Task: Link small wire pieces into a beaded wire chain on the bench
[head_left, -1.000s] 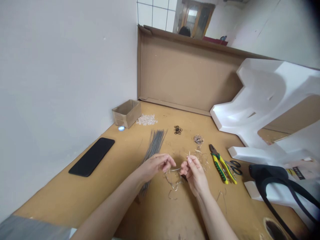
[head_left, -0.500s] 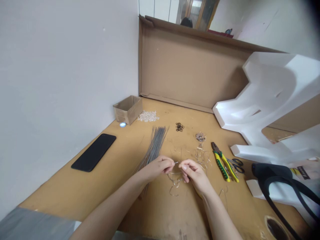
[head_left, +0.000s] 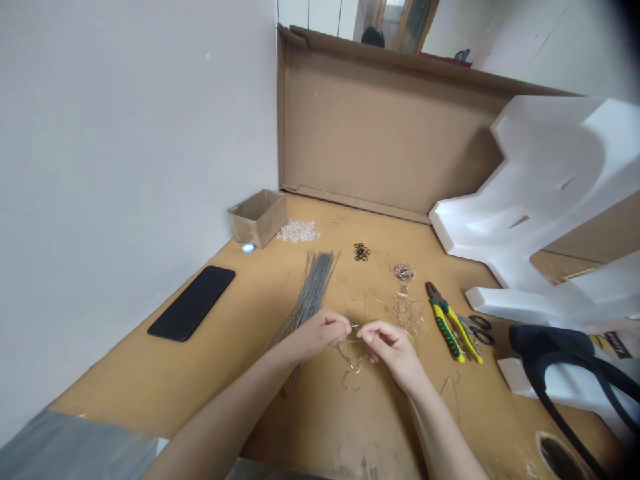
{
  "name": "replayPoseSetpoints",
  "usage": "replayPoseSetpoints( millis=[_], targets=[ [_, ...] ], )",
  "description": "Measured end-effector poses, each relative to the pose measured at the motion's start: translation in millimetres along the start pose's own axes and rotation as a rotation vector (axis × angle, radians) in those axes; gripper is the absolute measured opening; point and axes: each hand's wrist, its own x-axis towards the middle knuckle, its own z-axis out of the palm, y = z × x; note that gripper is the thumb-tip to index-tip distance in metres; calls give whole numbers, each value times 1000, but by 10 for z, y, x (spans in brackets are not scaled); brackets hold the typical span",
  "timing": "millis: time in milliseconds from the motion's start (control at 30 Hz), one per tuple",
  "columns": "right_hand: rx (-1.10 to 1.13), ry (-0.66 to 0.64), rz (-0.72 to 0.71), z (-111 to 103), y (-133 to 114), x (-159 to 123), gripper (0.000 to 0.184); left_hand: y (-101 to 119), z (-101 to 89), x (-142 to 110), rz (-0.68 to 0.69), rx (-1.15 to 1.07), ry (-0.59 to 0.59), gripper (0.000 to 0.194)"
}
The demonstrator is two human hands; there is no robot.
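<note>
Presently, item one: my left hand [head_left: 325,331], fingers curled in, thumb and forefinger pinched on a short piece of wire [head_left: 355,326]. Item two: my right hand [head_left: 390,347], thumb and forefinger likewise closed on that wire, remaining fingers bent beneath. Location of the wire: between both sets of fingertips, above the wooden table [head_left: 300,433].

Changes noted: one second ago my left hand was loosely curled and apart from the right, which alone held up a wire; now the fingertips are nearly together. Against half a second ago, the two-handed pinch is much the same.

Below my hands: bent wire pieces [head_left: 354,363], some partly hidden by the fingers. Beside and partly behind my left forearm: one bundle of straight grey wires [head_left: 316,283]. Beyond my right hand: a loose tangle of bent wires [head_left: 410,312] and, farther back, a small silvery heap [head_left: 404,271], its parts too small to tell. To its left: black rings [head_left: 362,251]. Right side: pliers with yellow-and-green handles [head_left: 449,337], scissors [head_left: 481,323] just beside.
</note>
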Motion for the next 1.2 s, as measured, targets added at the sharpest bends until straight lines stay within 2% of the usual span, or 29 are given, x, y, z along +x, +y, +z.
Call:
replayPoseSetpoints(
  millis=[267,433,567,667,733,967,1033,1100,1200],
  targets=[
    [85,4,2,-18,51,10,19,-18,-2,1,65,-110,1,26],
    [320,-28,34,-31,45,25,16,-101,-1,37,81,-284,57,35],
    [470,-65,-9,-28,-25,36,20,-106,-22,48,67,-455,66,29],
    [633,-148,57,-4,-61,33,23,-103,-3,55,63,-641,39,26],
    [725,-159,113,25,-61,30,25,-116,33,68,50,-726,20,24],
    [971,-109,179,76,-47,43,35,-204,155,124,111,-773,25,32],
    [918,-135,161,35,-63,34,35,-198,141,112,106,-755,7,32],
    [756,-196,127,-27,-73,22,34,-180,112,94,80,-729,-37,31],
    [499,-286,143,-118,-52,15,21,-161,79,81,13,-700,-98,29]
  ],
)
